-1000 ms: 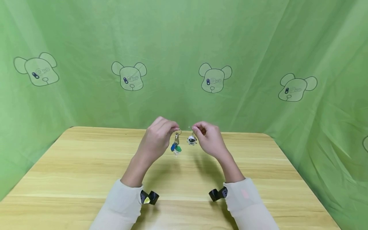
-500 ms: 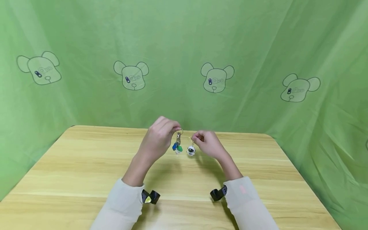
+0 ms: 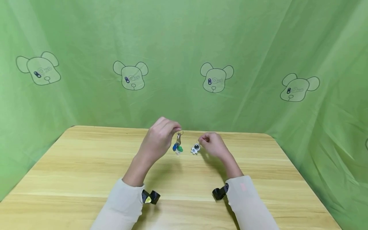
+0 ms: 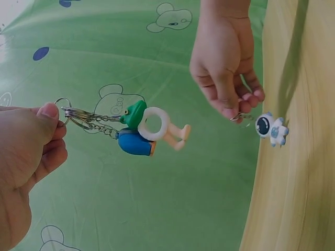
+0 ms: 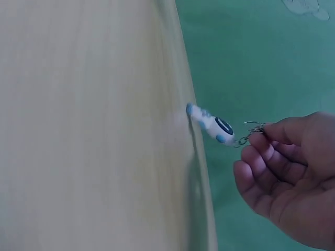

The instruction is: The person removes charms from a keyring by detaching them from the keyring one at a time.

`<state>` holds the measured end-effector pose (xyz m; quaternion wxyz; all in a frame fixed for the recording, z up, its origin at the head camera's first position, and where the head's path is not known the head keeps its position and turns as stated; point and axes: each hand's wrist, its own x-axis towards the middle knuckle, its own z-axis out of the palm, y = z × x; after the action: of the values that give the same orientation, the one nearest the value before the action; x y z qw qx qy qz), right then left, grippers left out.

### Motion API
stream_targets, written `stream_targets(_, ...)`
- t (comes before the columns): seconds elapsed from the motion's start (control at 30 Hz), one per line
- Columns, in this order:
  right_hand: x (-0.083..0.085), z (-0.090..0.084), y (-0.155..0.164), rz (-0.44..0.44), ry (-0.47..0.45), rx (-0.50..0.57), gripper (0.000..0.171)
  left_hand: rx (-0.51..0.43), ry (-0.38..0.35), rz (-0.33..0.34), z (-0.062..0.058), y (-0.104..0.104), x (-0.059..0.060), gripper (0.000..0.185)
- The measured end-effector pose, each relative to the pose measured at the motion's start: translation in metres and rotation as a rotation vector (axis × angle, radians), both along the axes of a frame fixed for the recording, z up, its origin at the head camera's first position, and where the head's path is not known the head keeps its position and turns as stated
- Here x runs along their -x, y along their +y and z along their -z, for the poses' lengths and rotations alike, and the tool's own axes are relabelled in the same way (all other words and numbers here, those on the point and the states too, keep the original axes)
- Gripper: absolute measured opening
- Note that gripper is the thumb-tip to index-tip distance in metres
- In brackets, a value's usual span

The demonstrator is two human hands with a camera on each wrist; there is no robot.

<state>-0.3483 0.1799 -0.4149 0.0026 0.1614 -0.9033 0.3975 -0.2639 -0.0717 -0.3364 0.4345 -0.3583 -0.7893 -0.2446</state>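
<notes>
Two hands held key charms above the wooden table (image 3: 86, 166).
The left hand (image 3: 157, 140) pinched the key ring (image 4: 76, 114), its blue, green and white charms hanging clear of the table. The right hand (image 3: 212, 145) pinched the chain of a small astronaut charm (image 3: 195, 149), just above the tabletop.

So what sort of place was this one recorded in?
Likely a staged recording booth, not a home: a plain wooden table enclosed by a green cartoon-bear backdrop, with small black cameras on the person's wrists.
</notes>
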Motion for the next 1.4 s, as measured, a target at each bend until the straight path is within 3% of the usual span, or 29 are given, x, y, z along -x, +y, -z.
stream_targets(0.3,0.006,0.007,0.023,0.015,-0.104,-0.045,0.026,0.010,0.001,-0.001,0.001,0.001,0.000,0.003)
stream_targets(0.53,0.001,-0.010,0.027,0.019,-0.072,-0.022,0.028,0.013,-0.006,-0.006,0.000,0.001,0.000,0.004)
stream_targets(0.73,-0.006,-0.031,0.021,-0.035,0.005,-0.001,0.026,0.010,-0.017,-0.009,0.001,0.000,0.000,0.003)
stream_targets(1.1,-0.040,-0.079,0.000,-0.102,0.157,0.001,0.024,-0.008,-0.034,0.004,0.000,0.000,-0.002,0.003)
stream_targets(1.4,-0.075,-0.107,-0.016,-0.157,0.253,0.005,0.021,-0.009,-0.035,0.010,0.000,-0.001,-0.002,0.004)
